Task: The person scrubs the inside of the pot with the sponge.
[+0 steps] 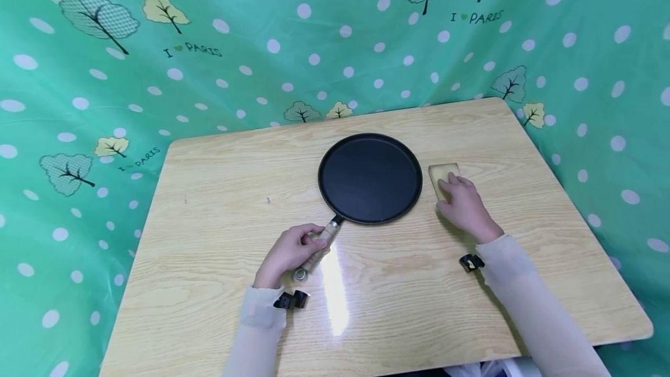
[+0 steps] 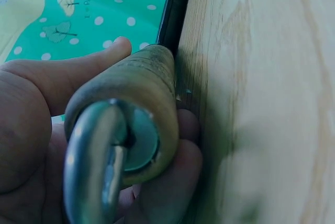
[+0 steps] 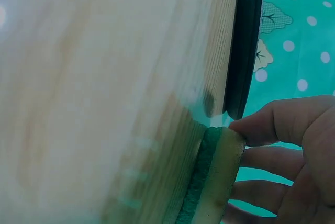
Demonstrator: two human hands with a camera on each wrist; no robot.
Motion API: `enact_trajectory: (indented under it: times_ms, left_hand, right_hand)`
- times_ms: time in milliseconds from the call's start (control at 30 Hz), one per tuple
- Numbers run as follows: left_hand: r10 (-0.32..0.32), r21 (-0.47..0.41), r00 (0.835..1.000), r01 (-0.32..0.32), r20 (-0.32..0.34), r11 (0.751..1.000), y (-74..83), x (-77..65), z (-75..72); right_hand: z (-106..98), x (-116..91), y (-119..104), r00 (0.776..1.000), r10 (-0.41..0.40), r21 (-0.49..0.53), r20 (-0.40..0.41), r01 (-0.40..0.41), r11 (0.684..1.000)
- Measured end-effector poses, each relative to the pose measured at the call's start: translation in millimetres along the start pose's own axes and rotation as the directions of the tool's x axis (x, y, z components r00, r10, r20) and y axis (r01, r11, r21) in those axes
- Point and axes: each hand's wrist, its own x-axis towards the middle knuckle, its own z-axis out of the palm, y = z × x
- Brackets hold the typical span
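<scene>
A round black frying pan (image 1: 369, 179) lies flat on the wooden table, its handle slanting toward the near left. My left hand (image 1: 293, 247) grips that handle, thumb on one side and fingers on the other. In the left wrist view, the wooden handle (image 2: 141, 80) ends in a metal hanging loop (image 2: 86, 161). Right of the pan, my right hand (image 1: 466, 205) holds a flat sponge (image 1: 442, 173) against the table. Seen from the right wrist, the sponge (image 3: 222, 166) has a green scouring side facing down and a yellow side up, with thumb and fingers on it.
The pale wooden table (image 1: 220, 191) has a bright light reflection near the pan handle. A green dotted curtain (image 1: 293, 34) hangs behind and beside it. Below the near edge, part of a white container (image 1: 518, 367) shows. Small black devices are on both wrists.
</scene>
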Motion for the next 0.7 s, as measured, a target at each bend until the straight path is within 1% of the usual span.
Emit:
enact_trajectory:
  times_ms: [67, 133, 233, 300, 433, 500, 600, 633, 700]
  left_hand:
    - [-0.002, -0.008, 1.000, 0.002, -0.002, 1.000, 0.0, 1.0, 0.1]
    - [-0.002, -0.014, 1.000, 0.002, -0.003, 1.000, -0.1, 2.0, 0.5]
    - [0.006, -0.012, 1.000, -0.006, -0.008, 1.000, 0.3, 1.3, 1.0]
    - [0.018, 0.000, 1.000, -0.018, -0.019, 1.000, 2.4, -0.9, 1.4]
    - [0.043, 0.078, 0.998, -0.038, -0.055, 0.996, 12.5, -13.4, 2.4]
    - [0.050, 0.122, 0.994, -0.038, -0.097, 0.992, 18.8, -23.0, 0.7]
    - [0.093, 0.193, 0.978, -0.057, -0.185, 0.980, 23.9, -33.3, -7.5]
    - [0.104, 0.210, 0.970, -0.057, -0.220, 0.976, 24.3, -34.9, -12.2]
    - [0.147, 0.251, 0.946, -0.073, -0.289, 0.965, 22.2, -35.2, -24.3]
  right_hand:
    - [-0.3, 1.6, 1.1, 1.000, -0.013, -0.009, 0.004, 0.013, 1.000]
    - [-1.4, 2.6, 3.4, 1.000, -0.024, -0.004, -0.009, 0.024, 1.000]
    - [-5.1, 3.9, 7.9, 0.998, -0.033, 0.020, -0.057, 0.034, 0.999]
    - [-11.6, 5.4, 11.7, 0.995, -0.024, 0.043, -0.093, 0.028, 0.999]
    - [-33.0, 9.5, 21.9, 0.990, 0.001, 0.057, -0.138, 0.007, 0.998]
    - [-45.0, 12.0, 27.5, 0.988, 0.010, 0.048, -0.153, -0.002, 0.999]
    - [-60.8, 16.4, 39.3, 0.985, 0.006, 0.016, -0.170, -0.003, 1.000]
    - [-65.6, 18.3, 44.3, 0.984, 0.002, -0.006, -0.176, -0.003, 1.000]
    - [-74.4, 23.3, 55.9, 0.981, -0.013, -0.059, -0.194, 0.001, 0.998]
